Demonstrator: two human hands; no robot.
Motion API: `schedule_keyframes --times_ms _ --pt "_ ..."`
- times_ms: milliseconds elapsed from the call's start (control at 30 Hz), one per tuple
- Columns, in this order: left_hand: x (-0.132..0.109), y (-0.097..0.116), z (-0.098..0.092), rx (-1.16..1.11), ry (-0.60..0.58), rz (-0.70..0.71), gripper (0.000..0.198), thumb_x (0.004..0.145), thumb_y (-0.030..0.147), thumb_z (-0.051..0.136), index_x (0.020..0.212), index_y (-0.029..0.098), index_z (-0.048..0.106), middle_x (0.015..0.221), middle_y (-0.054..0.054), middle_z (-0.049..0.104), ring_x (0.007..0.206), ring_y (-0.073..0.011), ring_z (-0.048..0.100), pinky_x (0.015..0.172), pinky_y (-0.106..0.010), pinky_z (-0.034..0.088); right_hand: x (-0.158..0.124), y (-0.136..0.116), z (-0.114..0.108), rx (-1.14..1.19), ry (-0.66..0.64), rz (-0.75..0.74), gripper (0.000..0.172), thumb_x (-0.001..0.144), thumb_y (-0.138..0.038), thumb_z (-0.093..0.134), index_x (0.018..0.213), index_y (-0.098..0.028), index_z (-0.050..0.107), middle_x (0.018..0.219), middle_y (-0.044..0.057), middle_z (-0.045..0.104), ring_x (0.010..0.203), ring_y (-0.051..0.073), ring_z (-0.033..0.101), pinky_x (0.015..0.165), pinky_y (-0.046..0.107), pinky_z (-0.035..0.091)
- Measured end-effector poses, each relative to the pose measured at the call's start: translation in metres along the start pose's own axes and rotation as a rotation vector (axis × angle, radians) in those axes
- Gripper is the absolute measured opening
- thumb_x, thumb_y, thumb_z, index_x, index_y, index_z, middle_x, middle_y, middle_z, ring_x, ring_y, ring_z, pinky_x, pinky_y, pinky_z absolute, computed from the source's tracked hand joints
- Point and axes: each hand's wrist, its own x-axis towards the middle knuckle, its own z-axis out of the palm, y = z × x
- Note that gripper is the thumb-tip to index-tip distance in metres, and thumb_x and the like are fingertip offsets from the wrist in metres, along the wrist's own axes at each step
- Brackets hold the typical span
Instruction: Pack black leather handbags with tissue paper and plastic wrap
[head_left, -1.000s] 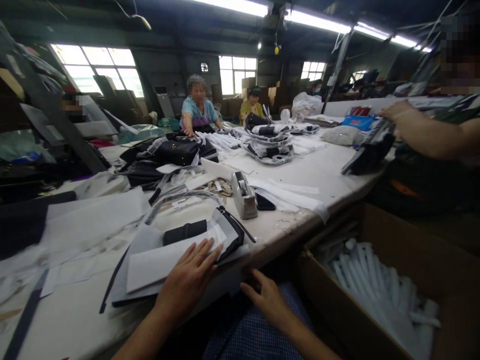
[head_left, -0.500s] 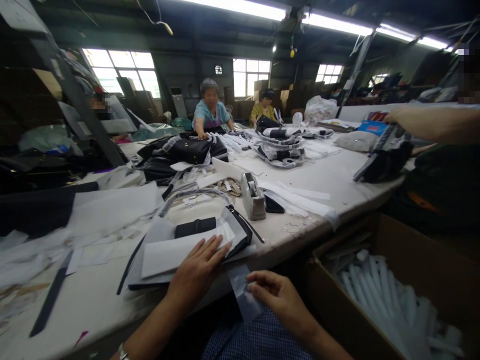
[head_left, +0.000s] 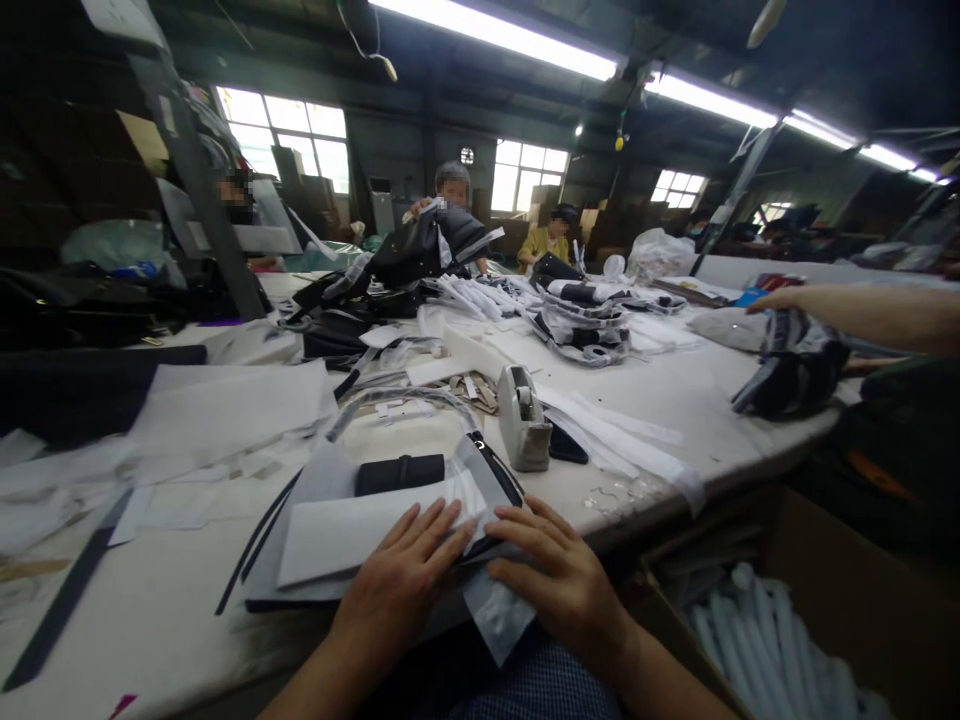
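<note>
My left hand [head_left: 409, 580] lies flat, fingers spread, on a white paper sheet [head_left: 337, 535] that covers a flat black bag piece [head_left: 487, 470] at the table's near edge. My right hand [head_left: 559, 575] rests beside it with fingers stretched over the bag's right edge, on top of a clear plastic sleeve [head_left: 501, 618] that hangs off the table edge. A black rolled strap [head_left: 400, 472] lies just beyond the paper. The two hands nearly touch at the fingertips.
A grey tape dispenser [head_left: 523, 432] and a black phone [head_left: 568, 447] sit past the bag. A cardboard box [head_left: 862, 610] of white rolls [head_left: 757, 630] stands at lower right. A co-worker's arm [head_left: 862, 310] holds a dark bag [head_left: 795, 365]. Far-end people handle black bags [head_left: 420, 250].
My right hand came up from my lap with the clear plastic sleeve and now lies on the bag's edge beside my left hand. A person at the far end has lifted a black bag.
</note>
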Motion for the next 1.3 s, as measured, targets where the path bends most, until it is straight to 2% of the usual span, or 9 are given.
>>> schedule_keyframes --times_ms 100,233,367,467,600,800,933,1133,1300 --pt "-0.001 0.001 0.001 0.025 0.025 -0.002 0.056 0.095 0.012 0.046 0.149 0.023 0.035 0.151 -0.008 0.044 0.137 -0.0248 0.043 0.108 -0.046 0.046 0.016 0.017 0.007 0.041 -0.061 -0.083 0.018 0.097 -0.010 0.049 0.104 -0.015 0.065 0.122 0.011 0.068 0.126 0.023 0.056 0.110 0.047 0.042" --pt "-0.001 0.002 0.001 0.059 0.055 -0.009 0.058 0.094 0.009 0.040 0.150 0.022 0.032 0.153 -0.006 0.042 0.139 -0.0222 0.041 0.109 -0.042 0.045 0.028 0.033 0.015 0.095 -0.171 -0.106 0.020 0.099 -0.011 0.044 0.109 -0.013 0.062 0.111 0.013 0.072 0.102 0.018 0.068 0.090 0.033 0.055" --pt "-0.003 0.002 0.002 0.023 0.068 -0.010 0.054 0.092 0.008 0.039 0.146 0.017 0.040 0.153 -0.005 0.041 0.139 -0.0217 0.040 0.110 -0.042 0.045 0.025 0.036 0.019 0.155 -0.352 0.095 0.024 0.098 -0.018 0.043 0.105 -0.020 0.066 0.092 0.008 0.074 0.084 0.019 0.069 0.077 0.029 0.054" --pt "-0.003 0.002 0.001 -0.033 0.116 -0.027 0.048 0.090 0.009 0.041 0.138 0.009 0.048 0.147 -0.008 0.049 0.137 -0.0214 0.044 0.111 -0.040 0.044 0.024 0.034 0.024 0.126 -0.435 0.290 0.022 0.097 -0.023 0.046 0.101 -0.022 0.068 0.083 0.007 0.071 0.076 0.019 0.066 0.070 0.028 0.050" --pt "0.001 0.000 -0.002 -0.117 0.247 -0.061 0.045 0.086 0.007 0.041 0.127 0.013 0.058 0.131 -0.004 0.065 0.126 -0.0177 0.056 0.108 -0.034 0.046 0.029 0.034 0.034 0.141 -0.416 0.467 0.022 0.099 -0.028 0.045 0.096 -0.022 0.067 0.081 0.005 0.067 0.073 0.017 0.062 0.066 0.026 0.043" --pt "0.007 0.004 -0.008 -0.178 0.319 -0.130 0.044 0.079 0.011 0.046 0.120 0.014 0.061 0.118 -0.004 0.072 0.114 -0.0179 0.065 0.104 -0.032 0.050 0.039 0.037 0.042 0.173 -0.443 0.640 0.023 0.098 -0.035 0.052 0.084 -0.022 0.064 0.082 0.002 0.065 0.075 0.016 0.061 0.067 0.025 0.039" --pt "0.006 0.005 -0.007 -0.153 0.325 -0.184 0.045 0.079 0.015 0.048 0.123 0.010 0.058 0.117 -0.007 0.072 0.112 -0.0188 0.066 0.105 -0.030 0.049 0.043 0.040 0.045 0.115 -0.485 0.679 0.028 0.096 -0.035 0.054 0.073 -0.020 0.057 0.075 0.001 0.060 0.069 0.015 0.056 0.064 0.026 0.035" --pt "0.004 0.002 -0.002 -0.093 0.285 -0.086 0.051 0.080 0.012 0.050 0.131 0.014 0.056 0.121 -0.004 0.070 0.113 -0.0165 0.065 0.110 -0.031 0.043 0.049 0.045 0.049 0.109 -0.514 0.700 0.016 0.089 -0.026 0.061 0.075 -0.020 0.058 0.075 0.000 0.060 0.067 0.014 0.053 0.061 0.025 0.033" --pt "0.006 0.001 -0.004 -0.024 0.260 -0.063 0.043 0.081 0.017 0.052 0.123 0.018 0.062 0.118 -0.007 0.071 0.112 -0.0217 0.065 0.104 -0.035 0.051 0.054 0.051 0.051 0.149 -0.538 0.745 0.014 0.084 -0.026 0.065 0.073 -0.019 0.060 0.070 -0.001 0.060 0.064 0.013 0.053 0.058 0.024 0.032"
